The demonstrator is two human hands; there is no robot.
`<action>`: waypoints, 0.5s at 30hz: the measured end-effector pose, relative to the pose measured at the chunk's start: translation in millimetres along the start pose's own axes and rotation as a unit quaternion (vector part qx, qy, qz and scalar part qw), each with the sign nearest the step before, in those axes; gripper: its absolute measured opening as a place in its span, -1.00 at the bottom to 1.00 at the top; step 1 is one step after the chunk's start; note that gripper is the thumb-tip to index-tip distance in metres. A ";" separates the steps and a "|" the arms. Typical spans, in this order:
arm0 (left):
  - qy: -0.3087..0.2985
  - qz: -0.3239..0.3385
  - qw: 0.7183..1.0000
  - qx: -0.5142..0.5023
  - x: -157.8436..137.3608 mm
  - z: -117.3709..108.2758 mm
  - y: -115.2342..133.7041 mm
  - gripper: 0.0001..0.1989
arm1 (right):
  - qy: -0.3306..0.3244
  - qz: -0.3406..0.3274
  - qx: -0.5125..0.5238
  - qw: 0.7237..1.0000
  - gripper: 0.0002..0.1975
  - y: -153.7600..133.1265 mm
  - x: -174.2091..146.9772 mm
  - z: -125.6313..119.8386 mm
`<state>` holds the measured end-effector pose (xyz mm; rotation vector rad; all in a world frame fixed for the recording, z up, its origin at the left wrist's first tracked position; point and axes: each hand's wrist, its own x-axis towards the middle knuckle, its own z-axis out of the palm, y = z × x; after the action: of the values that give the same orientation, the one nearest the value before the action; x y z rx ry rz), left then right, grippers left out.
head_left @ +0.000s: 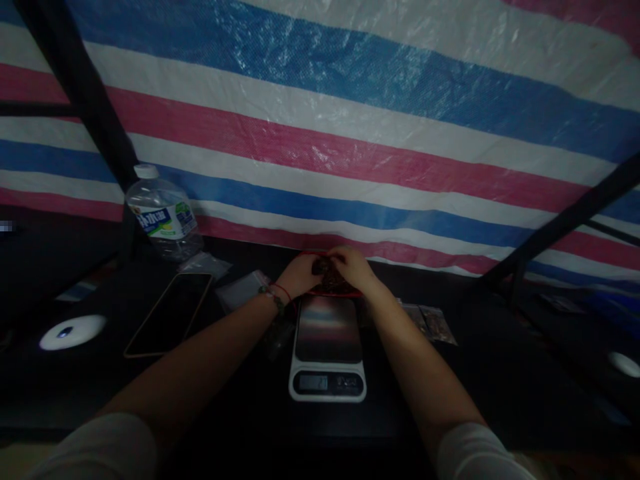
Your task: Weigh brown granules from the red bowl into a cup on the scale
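Both hands (327,270) meet over a dark bag (327,279) — behind the scale (327,353).

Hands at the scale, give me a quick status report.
Left hand and right hand together behind the scale, both pinching a small dark item. Red-rimmed container beneath. Phone and water bottle off left, not in the way.

**Dark worktop and its load**

The dark worktop (500,380) carries a white kitchen scale (327,357) at the middle. Left of it lie a phone (170,313), face up, small clear bags (240,288), a water bottle (163,217) and a white round disc (73,331). Filled packets (433,322) lie right of the scale.
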<state>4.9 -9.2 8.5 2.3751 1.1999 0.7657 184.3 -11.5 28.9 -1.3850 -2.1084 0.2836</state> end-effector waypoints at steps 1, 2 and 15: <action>0.011 0.014 1.000 0.012 -0.2 1.2 -0.5 -0.66 | 0.004 0.005 -0.005 1.000 -0.69 0.6 0.3 -0.6; 0.018 0.025 0.999 0.021 -0.3 2.3 -1.0 -0.64 | 0.006 0.010 -0.010 1.000 -0.69 0.7 0.5 -1.2; -0.023 0.020 0.999 0.009 1.9 -0.9 -1.3 -0.68 | -0.053 0.023 -0.030 0.998 -0.75 -6.1 -2.5 3.3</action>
<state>4.4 -6.9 9.1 2.4242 1.1477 0.7110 178.5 -16.0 28.2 -1.4845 -2.1901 0.3204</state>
